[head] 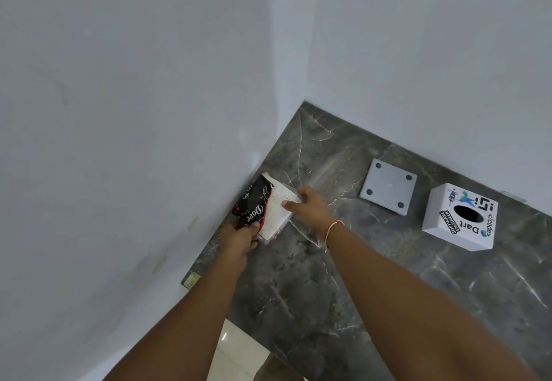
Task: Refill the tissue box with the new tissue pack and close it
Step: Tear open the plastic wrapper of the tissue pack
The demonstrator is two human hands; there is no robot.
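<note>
1. Both forearms reach across the dark marble counter [298,306] into the wall corner.
2. Left hand [239,238] pinches the near end of the tissue pack [264,209]; right hand [307,206] has its fingers curled on the far right edge.
3. Its long axis runs away from the person, along the left wall.
4. Off to the right, well apart, sit the tissue box [460,222] and its loose base plate [388,191]; the right hand is nearer them.

Both hands [239,238] on tissue pack [265,210]
</note>
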